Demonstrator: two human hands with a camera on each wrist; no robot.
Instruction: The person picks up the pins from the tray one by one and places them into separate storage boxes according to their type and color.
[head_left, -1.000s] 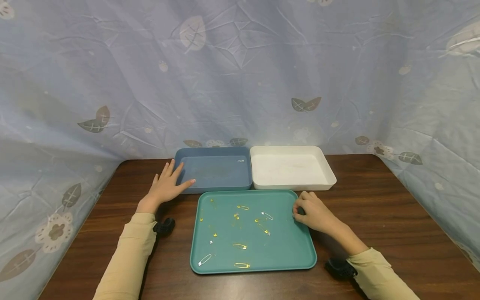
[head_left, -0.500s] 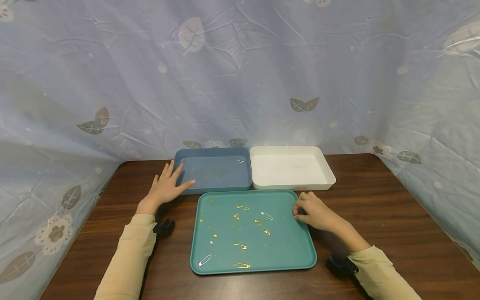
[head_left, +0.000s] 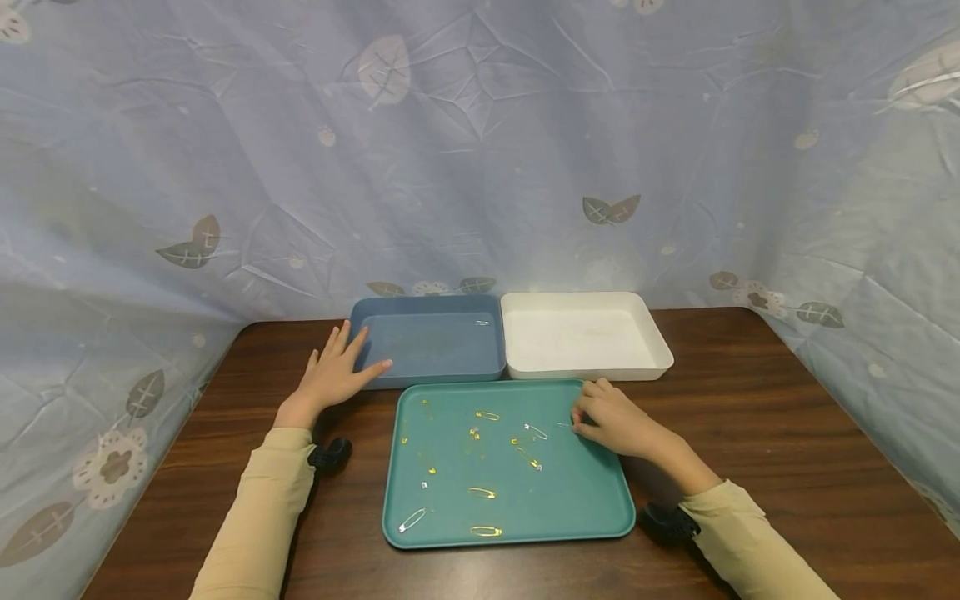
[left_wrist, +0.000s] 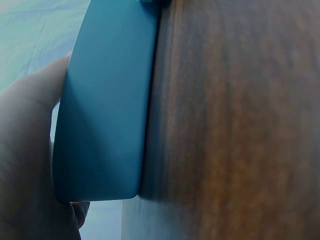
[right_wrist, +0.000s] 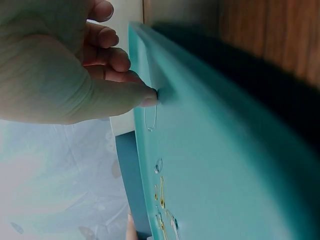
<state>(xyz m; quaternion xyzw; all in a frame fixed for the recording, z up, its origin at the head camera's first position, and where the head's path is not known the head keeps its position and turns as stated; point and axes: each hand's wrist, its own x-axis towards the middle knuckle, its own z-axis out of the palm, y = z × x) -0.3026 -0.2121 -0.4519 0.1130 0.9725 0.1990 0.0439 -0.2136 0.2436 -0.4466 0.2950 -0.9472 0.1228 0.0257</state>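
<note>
A teal tray (head_left: 577,492) lies at the table's front middle with several gold and silver safety pins scattered on it. My right hand (head_left: 611,417) rests on the tray's upper right part, fingers curled. Its thumb and forefinger pinch the end of a thin silver safety pin (head_left: 564,425) that lies flat on the tray. The right wrist view shows the thumb tip (right_wrist: 147,97) pressed on the teal tray (right_wrist: 225,175) at that pin (right_wrist: 150,118). My left hand (head_left: 333,371) lies flat with straight fingers against the front left corner of a blue tray (head_left: 427,342).
A white tray (head_left: 577,337) stands beside the blue one at the back. A draped blue cloth with a leaf print closes the back and both sides. The brown wooden table (head_left: 750,417) shows on either side of the trays. The left wrist view shows the blue tray's wall (left_wrist: 105,115).
My right hand has slid a little to the left from the teal tray's right edge, and the silver pin now shows at its fingertips. The left hand has not moved.
</note>
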